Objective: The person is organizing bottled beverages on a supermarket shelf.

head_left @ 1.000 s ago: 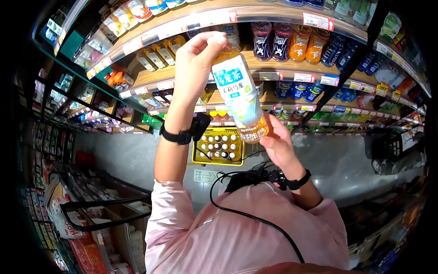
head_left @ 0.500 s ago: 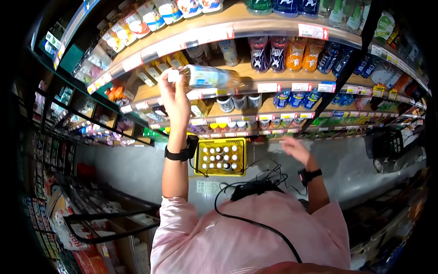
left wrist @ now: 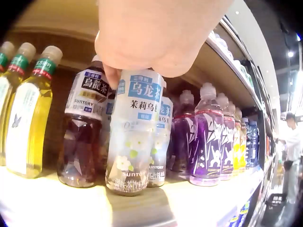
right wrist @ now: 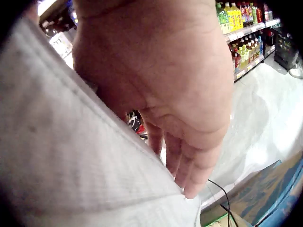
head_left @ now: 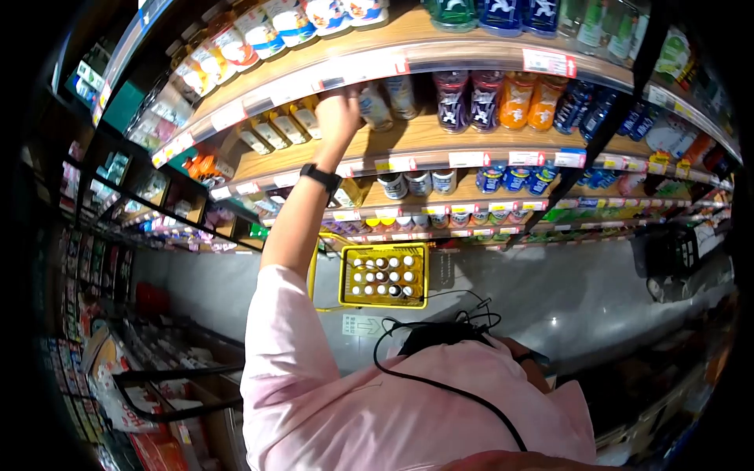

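In the left wrist view, a bottle of jasmine oolong tea with a white and pale blue label stands on the shelf, leaning slightly. My left hand grips it by the top, and the cap is hidden beneath the palm. A dark oolong tea bottle is just left of it, and another pale-labelled bottle is partly hidden behind. My right hand hangs down against the light shirt, fingers loosely bent and holding nothing.
A yellow basket with several white-capped bottles stands on the floor. Purple drink bottles line the shelf to the right, yellow tea bottles to the left. The shelf above overhangs my left hand. A person stands farther down the aisle.
The left hand has carried the tea bottle from in front of me onto the shelf, among the other bottles. My right hand has let go of the bottle and dropped to my side.
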The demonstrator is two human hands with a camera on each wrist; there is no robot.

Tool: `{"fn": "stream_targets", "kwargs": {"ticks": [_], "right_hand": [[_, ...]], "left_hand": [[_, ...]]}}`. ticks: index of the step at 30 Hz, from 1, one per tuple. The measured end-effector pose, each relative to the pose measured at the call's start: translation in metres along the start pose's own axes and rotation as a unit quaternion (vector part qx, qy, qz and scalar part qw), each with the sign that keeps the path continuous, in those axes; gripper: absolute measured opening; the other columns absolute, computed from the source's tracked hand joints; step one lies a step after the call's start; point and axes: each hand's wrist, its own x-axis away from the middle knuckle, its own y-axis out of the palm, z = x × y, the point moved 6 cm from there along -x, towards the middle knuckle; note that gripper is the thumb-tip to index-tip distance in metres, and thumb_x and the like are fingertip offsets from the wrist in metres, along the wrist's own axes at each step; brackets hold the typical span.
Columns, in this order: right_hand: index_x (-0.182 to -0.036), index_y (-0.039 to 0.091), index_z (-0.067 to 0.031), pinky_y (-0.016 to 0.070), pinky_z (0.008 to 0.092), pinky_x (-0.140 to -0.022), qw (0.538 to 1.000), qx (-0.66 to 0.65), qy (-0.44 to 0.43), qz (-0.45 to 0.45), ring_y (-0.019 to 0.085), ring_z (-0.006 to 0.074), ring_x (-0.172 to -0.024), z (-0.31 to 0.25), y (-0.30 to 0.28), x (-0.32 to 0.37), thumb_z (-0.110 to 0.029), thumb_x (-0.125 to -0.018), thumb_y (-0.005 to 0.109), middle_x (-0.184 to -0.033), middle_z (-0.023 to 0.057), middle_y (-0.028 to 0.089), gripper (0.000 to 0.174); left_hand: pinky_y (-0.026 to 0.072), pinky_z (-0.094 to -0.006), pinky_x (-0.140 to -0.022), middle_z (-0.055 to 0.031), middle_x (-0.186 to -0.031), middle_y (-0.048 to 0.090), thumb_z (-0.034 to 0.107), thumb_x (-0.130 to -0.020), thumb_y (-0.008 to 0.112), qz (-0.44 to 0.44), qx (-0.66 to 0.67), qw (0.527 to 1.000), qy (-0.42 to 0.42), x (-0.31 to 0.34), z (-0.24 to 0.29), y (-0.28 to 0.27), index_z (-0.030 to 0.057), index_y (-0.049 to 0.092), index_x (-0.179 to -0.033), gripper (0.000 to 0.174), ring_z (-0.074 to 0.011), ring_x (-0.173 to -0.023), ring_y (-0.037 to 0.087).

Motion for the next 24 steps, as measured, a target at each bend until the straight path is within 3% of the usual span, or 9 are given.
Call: {"fn": "stream_targets", "kwargs": {"ticks": [4, 6, 7, 8, 9, 10, 13, 20, 24], "right_hand": [[-0.108, 0.069, -0.0082, 0.0518, 0.0419, -0.083, 1.0, -0.004, -0.002, -0.003, 0.066, 0.0348, -0.096, -0.001, 0.003, 0.0, -0.029, -0.09, 0.056, -0.105, 0.0198, 0.07, 0.03], [-0.108, 0.069, -0.0084, 0.0516, 0.0425, -0.084, 1.0, -0.002, -0.006, -0.003, 0.066, 0.0354, -0.097, 0.0, 0.006, 0.001, -0.029, -0.09, 0.056, -0.106, 0.0199, 0.069, 0.031], [-0.108, 0.069, -0.0085, 0.0515, 0.0428, -0.084, 1.0, -0.002, -0.008, -0.002, 0.066, 0.0357, -0.098, -0.001, 0.008, 0.004, -0.03, -0.09, 0.056, -0.106, 0.02, 0.069, 0.031], [-0.108, 0.069, -0.0086, 0.0514, 0.0431, -0.084, 1.0, -0.001, -0.012, -0.002, 0.066, 0.036, -0.099, -0.001, 0.009, 0.005, -0.03, -0.09, 0.056, -0.107, 0.0201, 0.069, 0.031], [-0.108, 0.069, -0.0087, 0.0514, 0.0434, -0.085, 1.0, -0.003, -0.011, 0.001, 0.066, 0.0363, -0.099, -0.003, 0.01, 0.007, -0.03, -0.089, 0.056, -0.108, 0.0201, 0.069, 0.031], [-0.108, 0.069, -0.0088, 0.0513, 0.0437, -0.085, 1.0, -0.006, -0.011, 0.004, 0.066, 0.0366, -0.1, -0.003, 0.011, 0.009, -0.03, -0.089, 0.056, -0.108, 0.0202, 0.069, 0.031], [-0.108, 0.069, -0.0091, 0.051, 0.0446, -0.086, 1.0, -0.004, -0.025, 0.013, 0.065, 0.0375, -0.102, -0.006, 0.016, 0.01, -0.031, -0.089, 0.056, -0.11, 0.0204, 0.069, 0.032], [-0.108, 0.07, -0.0092, 0.0502, 0.046, -0.089, 0.999, -0.033, 0.031, 0.003, 0.064, 0.0381, -0.106, -0.022, -0.001, 0.02, -0.035, -0.088, 0.057, -0.112, 0.0205, 0.068, 0.035], [-0.109, 0.07, -0.0086, 0.0499, 0.0458, -0.09, 1.0, -0.003, 0.012, 0.001, 0.064, 0.0378, -0.108, 0.008, 0.023, -0.001, -0.035, -0.088, 0.056, -0.113, 0.0204, 0.068, 0.036]], "left_hand": [[0.0533, -0.0507, -0.074, -0.0272, -0.094, 0.067, 0.028, -0.095, 0.054, 0.044, -0.038, 0.997, 0.057, -0.016, -0.003, 0.02, 0.0034, 0.066, -0.102, 0.028, -0.0424, -0.083, 0.066], [0.0513, -0.0514, -0.081, -0.0262, -0.109, 0.064, 0.026, -0.093, 0.057, -0.067, -0.098, 0.983, 0.141, -0.03, -0.012, 0.043, 0.0041, 0.062, -0.116, 0.032, -0.0448, -0.096, 0.062], [0.0504, -0.0483, -0.086, -0.0243, -0.109, 0.065, 0.02, -0.094, 0.051, -0.012, -0.068, 0.981, 0.184, -0.043, -0.004, 0.042, 0.0027, 0.063, -0.115, 0.03, -0.0417, -0.1, 0.062], [0.0489, -0.0466, -0.089, -0.0227, -0.109, 0.066, 0.018, -0.096, 0.045, -0.05, -0.141, 0.969, 0.197, -0.053, -0.001, 0.05, 0.0022, 0.064, -0.112, 0.029, -0.0391, -0.101, 0.062], [0.048, -0.0449, -0.09, -0.0212, -0.109, 0.067, 0.02, -0.098, 0.043, -0.022, -0.214, 0.944, 0.251, -0.066, -0.027, 0.079, 0.0031, 0.065, -0.112, 0.031, -0.0383, -0.101, 0.063], [0.0487, -0.0453, -0.088, -0.0205, -0.108, 0.067, 0.022, -0.098, 0.045, 0.048, -0.113, 0.963, 0.241, -0.067, -0.027, 0.072, 0.0048, 0.066, -0.11, 0.03, -0.0377, -0.1, 0.063], [0.0494, -0.0468, -0.082, -0.0195, -0.1, 0.069, 0.025, -0.097, 0.048, 0.045, -0.091, 0.978, 0.182, -0.076, -0.017, 0.062, 0.0052, 0.068, -0.104, 0.029, -0.0382, -0.092, 0.065], [0.0495, -0.0469, -0.082, -0.02, -0.098, 0.069, 0.024, -0.097, 0.048, 0.033, -0.081, 0.978, 0.188, -0.077, -0.012, 0.064, 0.0047, 0.068, -0.102, 0.028, -0.0387, -0.091, 0.065], [0.0495, -0.047, -0.081, -0.0202, -0.098, 0.069, 0.023, -0.097, 0.048, 0.03, -0.083, 0.976, 0.201, -0.077, -0.01, 0.063, 0.0044, 0.068, -0.101, 0.028, -0.0389, -0.09, 0.064]]}}
